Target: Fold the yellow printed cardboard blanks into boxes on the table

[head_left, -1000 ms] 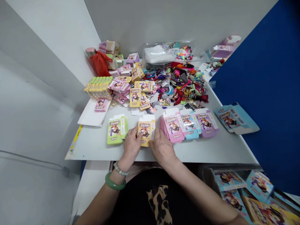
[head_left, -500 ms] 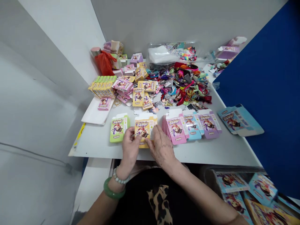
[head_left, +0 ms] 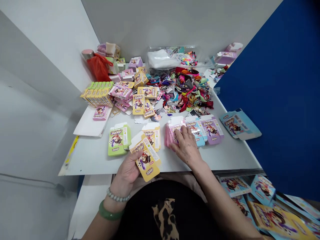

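My left hand (head_left: 130,168) is closed on a flat yellow carton (head_left: 147,163), tilted and held above the table's front edge. Behind it lies a pile of yellow cartons (head_left: 155,135), partly covered by the held one. My right hand (head_left: 187,146) rests on a stack of pink cartons (head_left: 170,133), fingers stretched over the top one and thumb by its lower left edge. Left of the yellow pile is a stack of green cartons (head_left: 117,141). To the right of the pink stack lie blue cartons (head_left: 196,128) and purple cartons (head_left: 211,130).
A heap of colourful hair accessories (head_left: 185,86) covers the table's back. Filled boxes (head_left: 97,95) stand in rows at left, near a red bag (head_left: 98,66). A blue carton (head_left: 238,125) sits at the right edge. Below right, a container holds larger printed boxes (head_left: 277,216).
My left hand has lifted a yellow carton off its pile toward me. My right hand has left the yellow pile and moved right onto the pink stack. The view has shifted slightly right.
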Available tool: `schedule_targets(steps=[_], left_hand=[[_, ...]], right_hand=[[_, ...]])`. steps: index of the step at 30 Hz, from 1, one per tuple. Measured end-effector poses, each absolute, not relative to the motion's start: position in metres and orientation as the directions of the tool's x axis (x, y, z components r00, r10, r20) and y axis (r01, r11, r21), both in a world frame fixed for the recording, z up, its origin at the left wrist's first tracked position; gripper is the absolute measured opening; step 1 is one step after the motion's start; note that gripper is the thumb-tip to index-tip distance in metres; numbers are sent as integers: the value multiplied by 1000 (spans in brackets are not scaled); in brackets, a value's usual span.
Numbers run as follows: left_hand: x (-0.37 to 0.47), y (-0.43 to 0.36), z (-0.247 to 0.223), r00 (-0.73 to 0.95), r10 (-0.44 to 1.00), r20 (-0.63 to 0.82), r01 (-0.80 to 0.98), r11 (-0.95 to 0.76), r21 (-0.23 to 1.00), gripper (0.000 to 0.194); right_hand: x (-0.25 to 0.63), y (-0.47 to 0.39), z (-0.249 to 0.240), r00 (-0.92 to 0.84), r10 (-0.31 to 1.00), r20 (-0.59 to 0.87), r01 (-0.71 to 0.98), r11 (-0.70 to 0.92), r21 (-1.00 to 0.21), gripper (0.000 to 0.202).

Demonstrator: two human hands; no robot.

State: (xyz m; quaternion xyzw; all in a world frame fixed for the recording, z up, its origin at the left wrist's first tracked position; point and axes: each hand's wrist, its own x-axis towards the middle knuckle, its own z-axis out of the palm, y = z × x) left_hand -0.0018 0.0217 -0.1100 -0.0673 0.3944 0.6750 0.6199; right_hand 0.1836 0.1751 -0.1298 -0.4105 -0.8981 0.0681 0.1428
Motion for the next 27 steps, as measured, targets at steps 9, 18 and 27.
schedule_targets(steps=[9, 18, 27], left_hand=[[4, 22, -115, -65, 880, -470, -867, 184, 463, 36], [15, 19, -108, -81, 918, -387, -846, 142, 514, 48], [7, 11, -108, 31, 957, -287, -904, 150, 400, 56]], right_hand=[[134, 180, -123, -572, 814, 94, 804, 580, -129, 56], [140, 180, -137, -496, 842, 209, 844, 525, -110, 54], [154, 177, -118, -469, 846, 253, 856, 506, -103, 52]])
